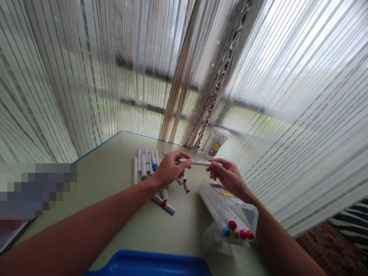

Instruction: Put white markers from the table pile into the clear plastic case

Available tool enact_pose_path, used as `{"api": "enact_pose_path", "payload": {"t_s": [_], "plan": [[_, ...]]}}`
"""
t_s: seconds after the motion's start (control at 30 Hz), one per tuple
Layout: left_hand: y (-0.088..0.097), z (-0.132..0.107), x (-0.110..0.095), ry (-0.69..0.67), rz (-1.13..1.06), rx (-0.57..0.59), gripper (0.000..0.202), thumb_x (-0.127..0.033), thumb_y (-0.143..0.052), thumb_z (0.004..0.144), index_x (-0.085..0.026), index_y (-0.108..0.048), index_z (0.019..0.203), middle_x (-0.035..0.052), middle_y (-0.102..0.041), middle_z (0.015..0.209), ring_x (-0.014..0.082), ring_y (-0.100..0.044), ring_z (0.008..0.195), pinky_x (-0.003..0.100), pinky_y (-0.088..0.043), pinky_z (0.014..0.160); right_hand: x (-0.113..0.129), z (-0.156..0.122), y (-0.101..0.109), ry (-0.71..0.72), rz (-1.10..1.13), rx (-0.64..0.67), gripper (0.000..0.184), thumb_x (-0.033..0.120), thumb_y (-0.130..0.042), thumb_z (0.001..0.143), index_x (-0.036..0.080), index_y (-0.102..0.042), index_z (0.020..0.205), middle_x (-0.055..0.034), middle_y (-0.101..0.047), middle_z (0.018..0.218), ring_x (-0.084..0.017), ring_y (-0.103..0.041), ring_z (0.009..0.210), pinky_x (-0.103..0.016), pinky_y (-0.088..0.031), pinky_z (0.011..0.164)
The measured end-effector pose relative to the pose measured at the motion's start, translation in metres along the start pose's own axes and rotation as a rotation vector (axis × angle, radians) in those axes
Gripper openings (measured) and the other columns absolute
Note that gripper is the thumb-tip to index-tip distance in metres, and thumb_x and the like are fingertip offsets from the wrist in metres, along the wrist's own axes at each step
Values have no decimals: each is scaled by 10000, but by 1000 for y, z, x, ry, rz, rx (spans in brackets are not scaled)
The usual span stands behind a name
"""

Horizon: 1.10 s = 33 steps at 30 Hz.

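marker (199,163) in left fingers (184,165), right fingers (217,167), yellow label (222,190) illegible

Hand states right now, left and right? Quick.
Left hand: closed, holding one end of a slim white cylindrical marker with green at that end.
Right hand: closed, holding the same marker near its other end.

Left forearm (112,215): bare, tapering to the wrist
Right forearm (278,239): bare, tapering
Left hand (170,167): bare, slim fingers (185,165)
Right hand (227,172): bare, slim-fingered
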<state>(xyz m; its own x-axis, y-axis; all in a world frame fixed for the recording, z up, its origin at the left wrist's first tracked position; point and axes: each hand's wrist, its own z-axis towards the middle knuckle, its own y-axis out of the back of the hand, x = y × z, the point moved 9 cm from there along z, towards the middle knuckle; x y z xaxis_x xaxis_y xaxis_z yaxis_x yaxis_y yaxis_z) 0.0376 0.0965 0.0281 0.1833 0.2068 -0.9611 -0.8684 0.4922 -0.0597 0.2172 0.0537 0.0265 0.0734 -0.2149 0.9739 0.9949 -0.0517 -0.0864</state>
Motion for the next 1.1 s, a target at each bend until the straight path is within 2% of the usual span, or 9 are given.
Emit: {"api": "enact_pose_path", "payload": {"t_s": [0.17, 0.37, 0.5, 0.6, 0.83, 0.97, 1.1], "plan": [[-2, 0, 1, 0, -14, 20, 330, -387, -715, 750, -113, -618, 906, 52, -673, 744, 71, -524, 447, 179, -423, 392, 0, 0, 1, -6, 34, -9, 214, 328, -760, 750, 155, -714, 867, -51, -713, 650, -107, -589, 464, -201, -420, 416], [0, 1, 3, 66, -160, -22, 295, -369, -558, 885, -104, -642, 981, 102, -709, 826, 60, -522, 416, 183, -424, 393, 3, 1, 2, -28, 165, -13, 285, 386, -661, 826, 142, -711, 964, -81, -736, 724, -127, -604, 481, -225, -434, 425], [1, 2, 5, 87, -190, -32, 294, -335, -506, 915, -97, -639, 1025, 113, -712, 848, 64, -531, 418, 190, -433, 398, 3, 2, 1, -37, 176, -14, 304, 410, -650, 831, 145, -705, 970, -80, -740, 739, -133, -607, 483, -234, -434, 426], [0, 2, 6, 77, -159, -22, 289, -337, -537, 896, -95, -643, 1015, 96, -707, 809, 63, -524, 418, 186, -428, 394, 4, 1, 2, -16, 137, -21, 301, 418, -672, 817, 151, -703, 951, -73, -736, 735, -126, -606, 481, -228, -427, 426], [-3, 0, 7, 56, 13, 42, 345, -381, -699, 769, -90, -674, 952, 59, -684, 695, 66, -520, 444, 169, -422, 407, 4, -1, 1, 43, 0, -9, 238, 295, -801, 709, 159, -716, 885, -44, -719, 662, -111, -601, 472, -208, -412, 433], [-1, 0, 5, 20, 80, 37, 349, -383, -739, 722, -89, -691, 904, 43, -660, 663, 68, -515, 448, 169, -416, 409, 3, -1, 1, 42, -17, -12, 229, 302, -805, 703, 149, -715, 847, -45, -712, 645, -110, -602, 475, -207, -423, 440], [0, 1, 5, 14, 69, 29, 340, -391, -724, 734, -91, -704, 893, 37, -649, 662, 68, -517, 452, 173, -430, 420, 2, 0, 2, 31, 7, -15, 213, 300, -797, 712, 150, -709, 836, -45, -714, 674, -107, -599, 477, -208, -417, 434]]}}
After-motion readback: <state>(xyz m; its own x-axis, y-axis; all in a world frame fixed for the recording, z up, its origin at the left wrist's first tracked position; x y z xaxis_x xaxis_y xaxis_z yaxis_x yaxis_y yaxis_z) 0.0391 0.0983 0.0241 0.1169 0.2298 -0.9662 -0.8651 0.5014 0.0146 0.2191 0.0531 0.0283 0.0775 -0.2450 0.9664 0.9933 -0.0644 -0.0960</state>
